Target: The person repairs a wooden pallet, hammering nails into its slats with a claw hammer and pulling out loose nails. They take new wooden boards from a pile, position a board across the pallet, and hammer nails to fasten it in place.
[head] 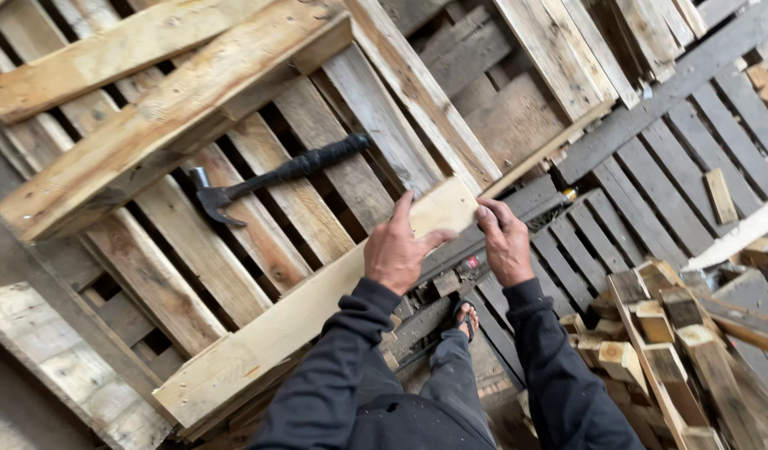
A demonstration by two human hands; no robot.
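A long pale wooden board [301, 312] lies across the near edge of a wooden pallet [259, 217]. My left hand [398, 248] rests on the board's end with fingers spread, pressing it flat. My right hand [505, 242] touches the board's end corner with its fingertips. A claw hammer [271, 177] with a black grip lies on the pallet slats, apart from both hands. My foot in a sandal [465, 317] stands below between my arms.
Thick beams [150, 125] lie stacked on the pallet's far side. Dark grey pallets [651, 183] cover the ground to the right. A heap of small wooden blocks [651, 333] sits at the lower right. More boards lean at the top.
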